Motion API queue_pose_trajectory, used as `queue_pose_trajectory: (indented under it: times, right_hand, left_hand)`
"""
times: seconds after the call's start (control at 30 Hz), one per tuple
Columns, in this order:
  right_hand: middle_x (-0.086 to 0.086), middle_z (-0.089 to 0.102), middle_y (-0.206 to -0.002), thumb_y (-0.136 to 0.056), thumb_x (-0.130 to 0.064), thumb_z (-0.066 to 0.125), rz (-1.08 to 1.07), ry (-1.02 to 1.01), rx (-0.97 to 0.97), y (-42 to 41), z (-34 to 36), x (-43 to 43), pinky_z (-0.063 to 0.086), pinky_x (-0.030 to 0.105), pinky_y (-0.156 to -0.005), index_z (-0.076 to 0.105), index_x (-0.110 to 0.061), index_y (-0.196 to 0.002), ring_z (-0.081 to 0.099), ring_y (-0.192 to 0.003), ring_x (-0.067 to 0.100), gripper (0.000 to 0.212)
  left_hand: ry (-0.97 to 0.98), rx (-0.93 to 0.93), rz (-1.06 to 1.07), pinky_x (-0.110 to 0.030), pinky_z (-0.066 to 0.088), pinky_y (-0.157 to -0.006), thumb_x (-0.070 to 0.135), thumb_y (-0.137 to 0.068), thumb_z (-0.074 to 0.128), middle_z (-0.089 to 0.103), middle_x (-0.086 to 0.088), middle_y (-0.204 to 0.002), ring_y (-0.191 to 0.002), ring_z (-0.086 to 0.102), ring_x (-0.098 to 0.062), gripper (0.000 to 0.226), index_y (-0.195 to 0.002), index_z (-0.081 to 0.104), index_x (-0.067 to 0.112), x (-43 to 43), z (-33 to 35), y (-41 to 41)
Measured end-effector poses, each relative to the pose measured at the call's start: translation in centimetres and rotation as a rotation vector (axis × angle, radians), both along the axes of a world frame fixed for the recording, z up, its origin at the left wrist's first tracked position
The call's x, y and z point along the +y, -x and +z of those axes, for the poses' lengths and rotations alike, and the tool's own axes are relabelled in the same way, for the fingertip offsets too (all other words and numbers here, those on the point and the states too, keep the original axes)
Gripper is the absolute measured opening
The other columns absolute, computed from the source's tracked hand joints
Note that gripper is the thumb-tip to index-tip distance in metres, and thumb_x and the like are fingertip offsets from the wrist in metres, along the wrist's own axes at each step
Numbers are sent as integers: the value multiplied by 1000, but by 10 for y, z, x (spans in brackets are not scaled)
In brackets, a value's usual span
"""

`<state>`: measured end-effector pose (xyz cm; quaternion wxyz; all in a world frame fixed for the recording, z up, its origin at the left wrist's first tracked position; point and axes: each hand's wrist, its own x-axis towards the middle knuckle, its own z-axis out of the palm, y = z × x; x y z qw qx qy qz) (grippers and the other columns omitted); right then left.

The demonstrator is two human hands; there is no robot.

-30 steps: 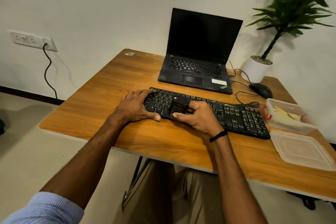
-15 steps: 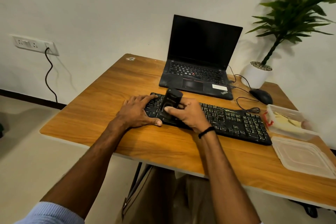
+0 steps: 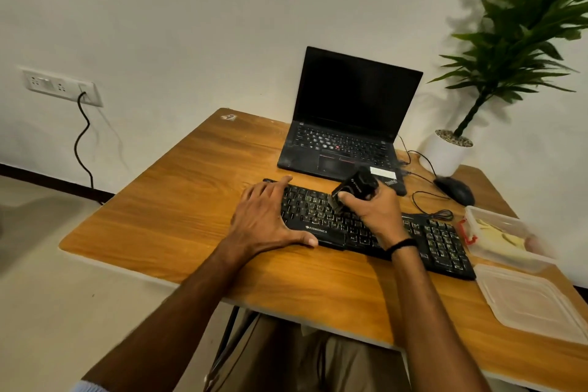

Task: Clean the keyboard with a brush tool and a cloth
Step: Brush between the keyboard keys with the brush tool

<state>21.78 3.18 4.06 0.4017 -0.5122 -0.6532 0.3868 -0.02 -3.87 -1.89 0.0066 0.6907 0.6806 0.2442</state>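
Brushing step: my right hand (image 3: 375, 212) grips brush tool (image 3: 355, 188) center-frame on keyboard (image 3: 440, 247), left hand (image 3: 264, 216) flat, steadying; next I'd sweep right-side keys.

The table (image 3: 178, 200) is showing smooth wood grain. The keyboard (image 3: 445, 248) and laptop (image 3: 350, 111) are presenting matt black plastic. The brush (image 3: 358, 186) is showing black plastic with a slight sheen. The box (image 3: 499, 253) and lid (image 3: 534, 305) are showing translucent, cloudy plastic.
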Motion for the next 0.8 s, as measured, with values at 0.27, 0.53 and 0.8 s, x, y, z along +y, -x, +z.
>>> queue_pose_trajectory:
  times: [0.27,0.53,0.8]
  right_hand:
    - [5,76,-99,-76,-14,83,535,146,-145,25,3,4,60,31,-80,69,-12,-107,73,-94,20,34]
    - [4,75,-97,-77,-17,82,485,110,-171,25,4,14,59,27,-75,69,-12,-104,72,-91,19,30]
    - [3,75,-100,-77,-20,83,475,96,-199,24,3,16,59,29,-79,69,-15,-102,72,-91,15,29]
  left_hand:
    - [-2,-43,8,-44,24,-122,108,-50,52,44,-3,-156,-142,38,-21,145,-162,14,24,6,-3,4]
    - [23,-90,9,-46,28,-122,110,-45,50,45,-5,-152,-139,41,-21,149,-161,9,26,8,-5,6]
    - [36,-110,9,-47,29,-121,109,-45,52,44,-6,-152,-138,41,-22,149,-161,8,27,8,-3,6]
